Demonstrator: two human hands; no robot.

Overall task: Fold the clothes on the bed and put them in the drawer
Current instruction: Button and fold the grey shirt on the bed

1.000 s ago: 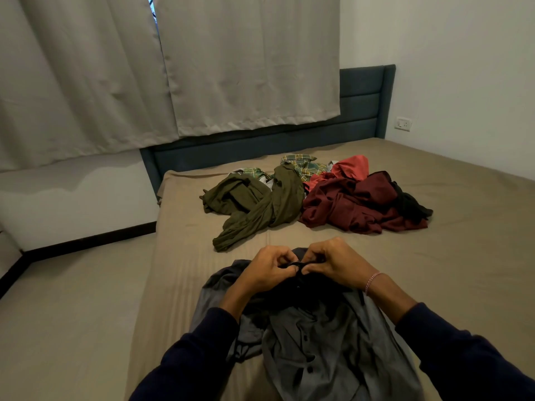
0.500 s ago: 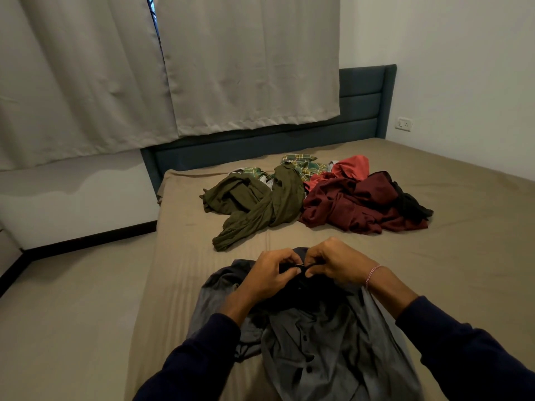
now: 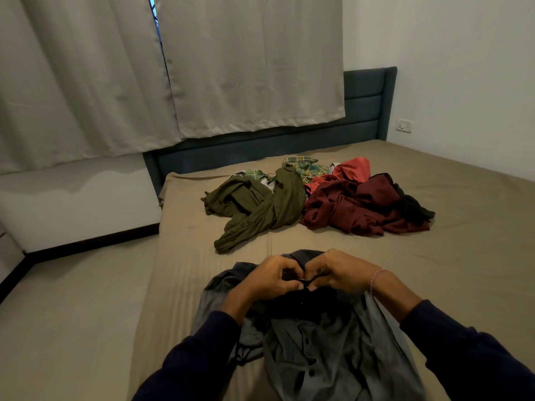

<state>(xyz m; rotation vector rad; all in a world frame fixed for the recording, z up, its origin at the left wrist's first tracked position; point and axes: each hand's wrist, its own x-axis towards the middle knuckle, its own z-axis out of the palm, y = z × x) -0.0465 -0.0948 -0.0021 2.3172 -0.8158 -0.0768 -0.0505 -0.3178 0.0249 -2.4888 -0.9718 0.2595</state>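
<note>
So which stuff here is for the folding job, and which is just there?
For the job: grey shirt, held by left hand and right hand; olive garment; maroon garment; plaid shirt; bed.
Just there: curtains, headboard, wall socket.

place: home bedroom | bed (image 3: 434,256), headboard (image 3: 364,94), curtains (image 3: 249,62)

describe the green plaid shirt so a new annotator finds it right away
Start at the blue headboard and look down onto the bed, where loose clothes lie in a pile. The plaid shirt is at the pile's far edge, partly buried behind the olive garment and left of the red one. It is the only checked fabric; everything around it is plain.
</note>
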